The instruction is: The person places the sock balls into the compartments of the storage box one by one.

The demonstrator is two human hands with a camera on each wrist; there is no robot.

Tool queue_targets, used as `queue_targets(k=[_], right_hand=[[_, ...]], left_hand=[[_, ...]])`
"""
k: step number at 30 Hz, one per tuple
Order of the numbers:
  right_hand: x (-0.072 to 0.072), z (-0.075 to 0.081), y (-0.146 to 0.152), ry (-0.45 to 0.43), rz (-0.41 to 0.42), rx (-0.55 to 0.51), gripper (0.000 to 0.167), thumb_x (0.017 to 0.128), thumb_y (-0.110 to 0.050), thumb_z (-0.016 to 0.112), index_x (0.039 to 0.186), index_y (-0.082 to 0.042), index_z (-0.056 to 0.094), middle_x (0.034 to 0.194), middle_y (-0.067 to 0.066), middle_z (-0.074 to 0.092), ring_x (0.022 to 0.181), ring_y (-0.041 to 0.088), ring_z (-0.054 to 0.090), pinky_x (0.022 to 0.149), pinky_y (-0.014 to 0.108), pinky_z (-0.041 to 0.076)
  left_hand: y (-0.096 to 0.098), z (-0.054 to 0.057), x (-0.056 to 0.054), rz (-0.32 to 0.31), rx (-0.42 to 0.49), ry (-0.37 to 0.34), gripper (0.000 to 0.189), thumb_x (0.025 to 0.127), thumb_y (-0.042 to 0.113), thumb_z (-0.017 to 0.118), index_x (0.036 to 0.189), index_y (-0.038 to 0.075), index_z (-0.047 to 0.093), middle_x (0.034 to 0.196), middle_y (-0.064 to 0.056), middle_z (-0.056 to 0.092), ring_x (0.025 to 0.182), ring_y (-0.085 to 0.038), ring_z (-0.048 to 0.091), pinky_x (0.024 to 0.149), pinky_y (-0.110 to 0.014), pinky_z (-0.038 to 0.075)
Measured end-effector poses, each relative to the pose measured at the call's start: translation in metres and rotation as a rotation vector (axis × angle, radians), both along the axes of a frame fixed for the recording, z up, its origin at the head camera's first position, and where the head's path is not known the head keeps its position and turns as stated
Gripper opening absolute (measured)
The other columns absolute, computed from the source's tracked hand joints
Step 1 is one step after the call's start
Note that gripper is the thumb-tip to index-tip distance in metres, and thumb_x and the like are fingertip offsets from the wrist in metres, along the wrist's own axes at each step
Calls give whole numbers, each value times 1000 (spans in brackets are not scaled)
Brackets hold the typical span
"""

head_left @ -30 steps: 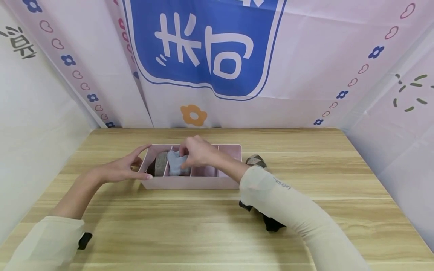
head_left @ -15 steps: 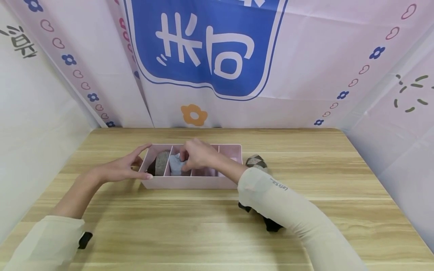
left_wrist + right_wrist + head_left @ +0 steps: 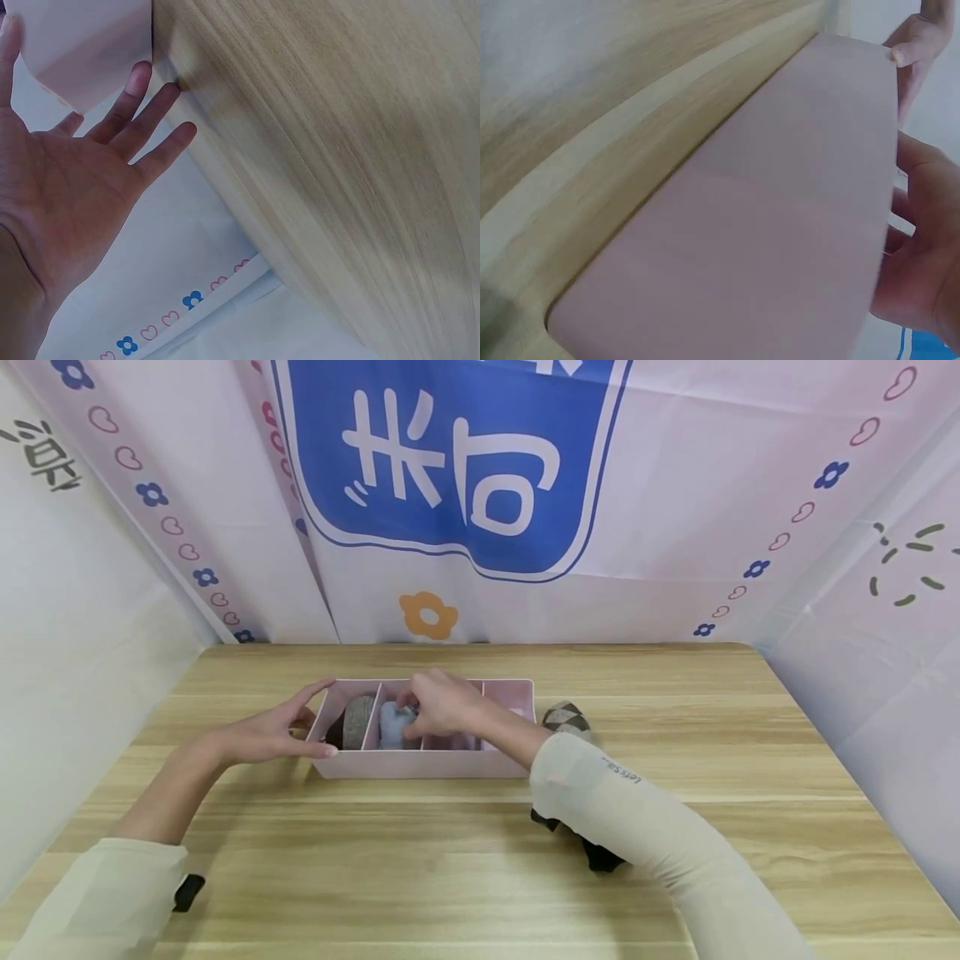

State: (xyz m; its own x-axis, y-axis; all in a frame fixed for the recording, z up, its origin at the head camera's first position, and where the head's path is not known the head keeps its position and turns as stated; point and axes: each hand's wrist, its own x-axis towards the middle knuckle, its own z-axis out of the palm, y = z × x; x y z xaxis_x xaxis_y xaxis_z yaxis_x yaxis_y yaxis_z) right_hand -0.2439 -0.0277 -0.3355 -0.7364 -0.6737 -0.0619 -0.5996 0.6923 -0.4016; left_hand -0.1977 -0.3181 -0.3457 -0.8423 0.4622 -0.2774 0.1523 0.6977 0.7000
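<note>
A pink divided box (image 3: pixel 420 765) stands on the table. My left hand (image 3: pixel 273 732) spans its left end, thumb at the front rim and index finger by the back corner. In the left wrist view that hand (image 3: pixel 75 180) has spread, nearly straight fingers. My right hand (image 3: pixel 442 703) reaches into the second compartment from the left and pinches a light blue folded sock (image 3: pixel 393 727). Its fingertips are partly hidden. A grey rolled sock (image 3: pixel 358 722) sits in the leftmost compartment, beside something dark brown (image 3: pixel 337 732). In the right wrist view the box's pink wall (image 3: pixel 757 195) hides the sock.
A brown-and-grey argyle sock (image 3: pixel 567 717) lies just right of the box. Black cloth items (image 3: pixel 602 857) show partly from under the right sleeve (image 3: pixel 630 802). The wooden table (image 3: pixel 420 877) meets a printed cloth backdrop (image 3: pixel 660 510) behind the box.
The light blue sock has moved right, off the left divider, and now sits lower and more compact within the second compartment. My left hand and the box have stayed put.
</note>
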Motion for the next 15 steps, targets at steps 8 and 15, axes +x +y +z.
queue_targets(k=[8,15], right_hand=[[-5,16,26,-33,75,-179,40,88,-24,83,124,-9,75,118,7,74,109,23,67,92,32,53],[-5,23,63,-24,86,-254,43,87,-19,83,125,-2,72,119,13,73,111,30,65,96,37,52]], left_hand=[[1,1,0,8,-17,-5,109,93,34,75,166,12,-3,130,-26,58,126,-44,55,101,-62,45],[2,1,0,6,-24,3,108,93,34,75,166,12,-2,129,-25,58,124,-42,56,100,-61,45]])
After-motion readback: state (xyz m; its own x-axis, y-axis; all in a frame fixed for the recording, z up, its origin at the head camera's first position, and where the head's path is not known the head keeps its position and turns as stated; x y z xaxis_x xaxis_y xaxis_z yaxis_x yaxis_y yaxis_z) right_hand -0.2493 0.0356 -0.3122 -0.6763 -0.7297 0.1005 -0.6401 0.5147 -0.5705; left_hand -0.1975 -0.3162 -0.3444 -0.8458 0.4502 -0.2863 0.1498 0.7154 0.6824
